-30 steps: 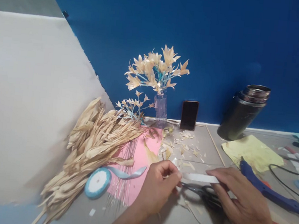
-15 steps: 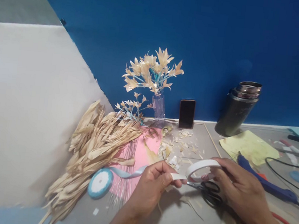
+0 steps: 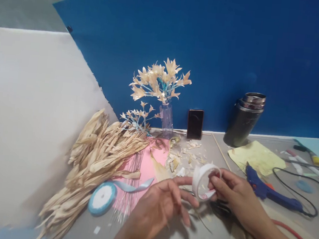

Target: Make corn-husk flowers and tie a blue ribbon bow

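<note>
Between finger and thumb, my right hand (image 3: 235,194) grips a roll of white tape (image 3: 198,178), tilted above the table. My left hand (image 3: 165,200) is turned partly palm up with its fingers apart, its fingertips close to the roll; whether they touch it I cannot tell. Under the right hand lie black-handled scissors (image 3: 220,209), mostly hidden. A roll of pale blue ribbon (image 3: 102,199) rests left of my left hand, its loose end (image 3: 133,187) crossing thin wires (image 3: 123,209) on pink paper (image 3: 155,155).
A bundle of dried husks (image 3: 92,165) lies at left. Husk flowers (image 3: 160,79) stand in a clear bottle (image 3: 166,120) by the blue wall. Behind are a phone (image 3: 195,124) and a dark flask (image 3: 243,120). A blue glue gun (image 3: 271,192) with cord and yellow paper (image 3: 256,156) are at right.
My left fingers have let go of the tape end and opened out. The right hand has turned the tape roll and moved slightly left. The view has shifted a little.
</note>
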{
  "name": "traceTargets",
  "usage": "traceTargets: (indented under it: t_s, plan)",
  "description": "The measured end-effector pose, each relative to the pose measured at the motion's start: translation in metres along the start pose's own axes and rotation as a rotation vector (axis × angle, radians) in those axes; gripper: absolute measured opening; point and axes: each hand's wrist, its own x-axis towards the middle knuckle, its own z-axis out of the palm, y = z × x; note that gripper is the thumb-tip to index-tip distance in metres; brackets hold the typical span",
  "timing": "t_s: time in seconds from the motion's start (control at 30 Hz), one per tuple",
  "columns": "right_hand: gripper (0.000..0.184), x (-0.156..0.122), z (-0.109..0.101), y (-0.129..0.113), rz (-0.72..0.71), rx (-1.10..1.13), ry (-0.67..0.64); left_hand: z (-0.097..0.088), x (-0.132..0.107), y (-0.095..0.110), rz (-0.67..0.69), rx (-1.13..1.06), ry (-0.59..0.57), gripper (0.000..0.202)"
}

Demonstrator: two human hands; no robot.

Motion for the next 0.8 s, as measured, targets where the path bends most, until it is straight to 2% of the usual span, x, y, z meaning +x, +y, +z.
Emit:
traceTargets:
  t_s: [0.1, 0.17, 0.23, 0.33, 0.4, 0.47, 0.53, 0.6, 0.67, 0.8]
  plan:
    - [0.041, -0.001, 0.005, -0.002, 0.024, 0.041, -0.029, 0.006, 0.006, -0.007, -0.033, 0.107, 0.123, 0.041]
    - [0.041, -0.002, 0.006, -0.003, 0.047, 0.061, -0.062, 0.007, 0.010, -0.014, -0.058, 0.205, 0.163, 0.036]
    - [0.039, -0.001, 0.002, -0.006, 0.049, 0.027, -0.104, 0.006, 0.012, -0.018, -0.024, 0.305, 0.215, 0.027]
    - [0.028, 0.001, -0.013, -0.007, -0.060, -0.255, -0.078, -0.002, 0.011, -0.014, 0.052, 0.383, 0.351, 0.020]
    - [0.013, 0.000, -0.026, 0.000, -0.197, -0.573, -0.038, -0.007, 0.010, -0.007, 0.088, 0.387, 0.410, 0.031]
    - [0.007, -0.003, -0.034, 0.013, -0.331, -0.824, -0.078, -0.011, 0.010, -0.001, 0.128, 0.371, 0.434, 0.047]
    - [0.014, -0.004, -0.035, 0.032, -0.379, -0.956, -0.144, -0.011, 0.011, 0.002, 0.150, 0.351, 0.436, 0.055]
    - [0.012, -0.004, -0.030, 0.049, -0.346, -0.998, -0.210, -0.009, 0.013, 0.003, 0.145, 0.350, 0.438, 0.049]
    - [0.010, -0.001, -0.023, 0.060, -0.302, -1.024, -0.217, -0.007, 0.016, 0.002, 0.143, 0.351, 0.437, 0.040]
    - [0.009, 0.001, -0.018, 0.064, -0.284, -1.052, -0.230, -0.008, 0.020, 0.002, 0.206, 0.326, 0.429, 0.031]
